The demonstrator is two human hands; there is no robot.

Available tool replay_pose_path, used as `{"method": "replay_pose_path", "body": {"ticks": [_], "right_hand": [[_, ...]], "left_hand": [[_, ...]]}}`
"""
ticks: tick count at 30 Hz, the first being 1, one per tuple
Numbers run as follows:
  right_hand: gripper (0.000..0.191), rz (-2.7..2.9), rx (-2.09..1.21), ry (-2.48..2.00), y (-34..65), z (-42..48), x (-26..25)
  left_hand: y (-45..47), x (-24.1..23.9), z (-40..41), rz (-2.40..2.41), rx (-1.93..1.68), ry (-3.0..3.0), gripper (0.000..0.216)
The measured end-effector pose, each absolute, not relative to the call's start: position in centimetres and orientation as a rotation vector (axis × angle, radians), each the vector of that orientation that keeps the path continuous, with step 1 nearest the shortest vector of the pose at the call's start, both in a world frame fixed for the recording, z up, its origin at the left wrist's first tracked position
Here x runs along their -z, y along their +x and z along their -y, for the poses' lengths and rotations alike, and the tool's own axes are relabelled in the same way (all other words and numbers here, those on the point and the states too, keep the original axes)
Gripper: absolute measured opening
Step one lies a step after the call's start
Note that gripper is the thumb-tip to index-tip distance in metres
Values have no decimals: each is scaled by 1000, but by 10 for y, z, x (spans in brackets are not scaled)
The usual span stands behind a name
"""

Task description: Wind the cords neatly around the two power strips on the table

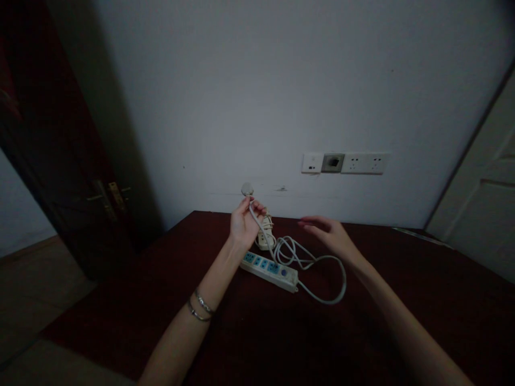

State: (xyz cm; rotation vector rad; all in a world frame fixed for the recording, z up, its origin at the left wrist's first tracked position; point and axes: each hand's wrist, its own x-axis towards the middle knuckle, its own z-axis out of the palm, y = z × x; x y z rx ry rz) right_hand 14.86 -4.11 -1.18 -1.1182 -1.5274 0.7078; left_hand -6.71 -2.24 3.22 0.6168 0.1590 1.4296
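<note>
My left hand [244,221] is raised above the back of the dark red table, its fingers closed on a white plug [247,188] near where the cord leaves it. From there the pale cord [286,252] drops into loose loops and runs to the right end of a white power strip [269,272] with blue sockets. A second, cream power strip [265,234], wrapped in its own cord, lies behind, partly covered by my left hand. To the right of the loops my right hand [325,231] hovers, fingers stretched out and apart, holding nothing.
Wall sockets [365,163] and a grey-framed outlet [333,163] sit on the pale wall behind the dark red table [257,338]. A dark door [68,161] with a metal handle stands at the left, a white door [483,198] at the right.
</note>
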Motion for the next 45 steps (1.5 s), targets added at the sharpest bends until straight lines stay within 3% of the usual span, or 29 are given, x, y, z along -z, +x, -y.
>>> {"method": "replay_pose_path", "body": {"ticks": [3,7,12,18,20,23,26,33,45], "right_hand": [[37,1619,-1081,-831,87,70,9],[40,1550,-1254,-727,55,85,14],[39,1201,-1254,-768,85,81,-30],[26,1190,-1302,-701,128,62,-106],[27,1196,-1286,-721,136,58,-120],[31,1160,-1208,-719,145,57,-137],[34,1097,-1131,-705,157,62,-158],[40,1026,-821,-782,216,81,-195],[48,853,-532,-940,320,74,-159]], "left_hand": [[-51,-29,37,-246,-1450,788,3],[-51,-29,41,-438,-1401,1242,15],[-55,-11,25,-611,-1463,1528,29],[-46,58,24,-792,-1026,1911,63],[-47,63,25,-728,-979,2024,56],[-49,53,22,-566,-902,2267,30],[-55,40,11,-709,-911,2389,27],[-85,-6,-20,-1146,-1311,2514,18],[-92,-76,-24,-1056,-1279,2606,17]]}}
